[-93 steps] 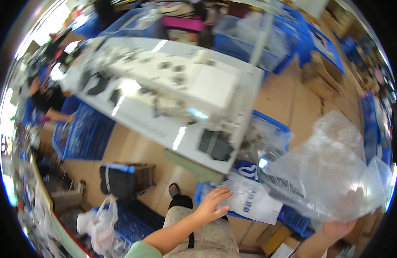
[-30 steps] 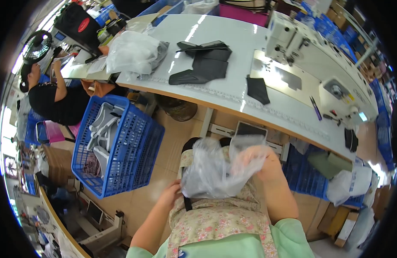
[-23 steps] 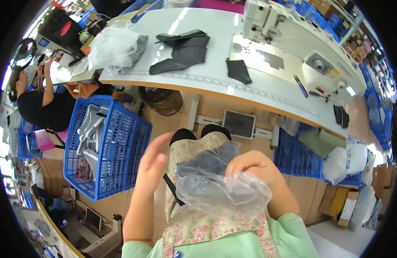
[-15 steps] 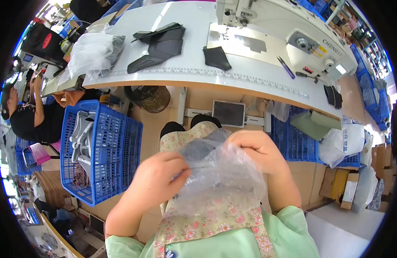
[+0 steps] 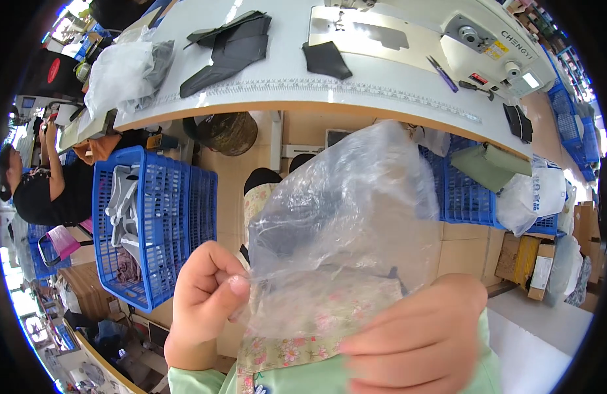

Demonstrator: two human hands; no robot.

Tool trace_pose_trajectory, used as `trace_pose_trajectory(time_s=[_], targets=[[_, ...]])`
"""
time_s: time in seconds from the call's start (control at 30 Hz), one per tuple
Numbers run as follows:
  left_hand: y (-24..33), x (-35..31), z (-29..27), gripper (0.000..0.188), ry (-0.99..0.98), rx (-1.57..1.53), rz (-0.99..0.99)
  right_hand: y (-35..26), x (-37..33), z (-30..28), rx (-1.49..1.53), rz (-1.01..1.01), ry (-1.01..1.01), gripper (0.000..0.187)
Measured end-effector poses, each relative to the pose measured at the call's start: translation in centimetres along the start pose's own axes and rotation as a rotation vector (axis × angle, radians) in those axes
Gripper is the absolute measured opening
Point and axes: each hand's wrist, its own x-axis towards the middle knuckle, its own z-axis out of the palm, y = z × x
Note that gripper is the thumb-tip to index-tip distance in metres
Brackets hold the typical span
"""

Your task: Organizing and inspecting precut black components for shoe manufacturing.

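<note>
A clear plastic bag [image 5: 346, 203] stands spread out in front of my lap, through which the floral apron shows. Its left edge is pinched between the thumb and fingers of my left hand [image 5: 215, 295]. My right hand [image 5: 415, 335] is low at the right, by the bag's lower right part. Motion smears it, but its fingers look stretched out and slightly apart, with nothing visible in them; the thumb is hidden. Several black cut pieces [image 5: 234, 52] lie on the table beyond, and a smaller black piece [image 5: 326, 60] sits to their right.
Ahead is the white table [image 5: 284, 72] with a ruler strip near its edge and a sewing machine [image 5: 481, 39]. A filled plastic bag [image 5: 119, 75] lies at the table's left. Blue baskets [image 5: 146, 230] stand left; a green folded piece [image 5: 491, 167] is at right. A person [image 5: 41, 190] sits far left.
The bag has gone from bunched between both hands to spread wide and raised. My right hand has dropped down and right, away from the bag's top; my left moved slightly left and down.
</note>
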Motion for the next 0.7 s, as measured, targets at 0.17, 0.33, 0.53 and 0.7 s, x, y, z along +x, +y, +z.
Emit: trace_pose_trajectory(time_s=[0.17,0.33,0.53,0.7], targets=[[0.0,-0.6,-0.4,0.017,0.038,-0.105,0.071,4.1,-0.6,3.4,-0.555,0.564,-0.592,0.034],[-1.4,-2.0,-1.5,0.025,0.146,0.096,0.308,2.8,0.1,3.0,-0.411,0.751,-0.868,0.052],[-1.9,-1.8,-0.5,0.031,0.356,0.107,0.457,3.7,-0.3,4.7,-0.366,0.679,-0.706,0.057],[-2.3,-2.3,-0.5,0.031,0.395,0.095,0.547,3.2,-0.1,4.9,-0.243,0.617,-0.749,0.05]])
